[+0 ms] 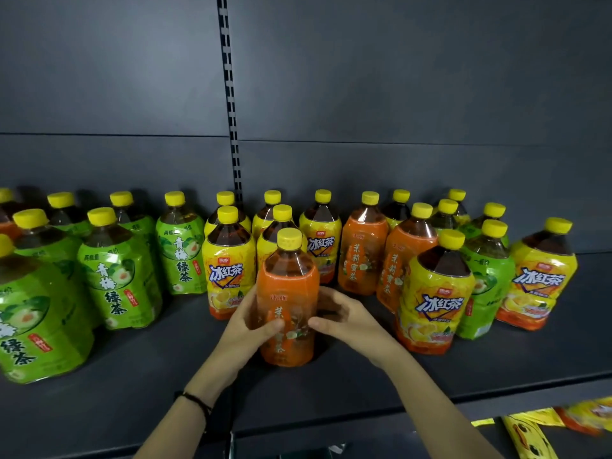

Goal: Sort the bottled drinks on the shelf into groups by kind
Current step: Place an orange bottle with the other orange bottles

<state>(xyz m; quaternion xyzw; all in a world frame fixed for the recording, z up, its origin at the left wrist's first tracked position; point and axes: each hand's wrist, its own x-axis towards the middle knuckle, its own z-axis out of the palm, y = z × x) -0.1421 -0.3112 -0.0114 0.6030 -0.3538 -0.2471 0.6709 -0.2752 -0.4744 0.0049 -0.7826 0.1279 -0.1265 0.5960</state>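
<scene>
An orange-label bottle [288, 286] with a yellow cap stands upright at the middle front of the dark shelf [149, 376]. My left hand [251, 323] grips its left side, thumb across the label. My right hand [341, 318] curls round its right side. Green-label bottles [116, 273] fill the left part. Yellow-label bottles [228, 270] stand right behind the held one. Two more orange-label bottles [362, 256] stand to the right of centre, mixed with yellow-label bottles [433, 299] and a green-label bottle [486, 276] further right.
The shelf's grey back panel [397, 111] rises behind the bottles, with a slotted upright [231, 111] in the middle. Bare shelf lies in front of the green bottles and along the front edge. Yellow snack packets [530, 435] lie on a lower level at bottom right.
</scene>
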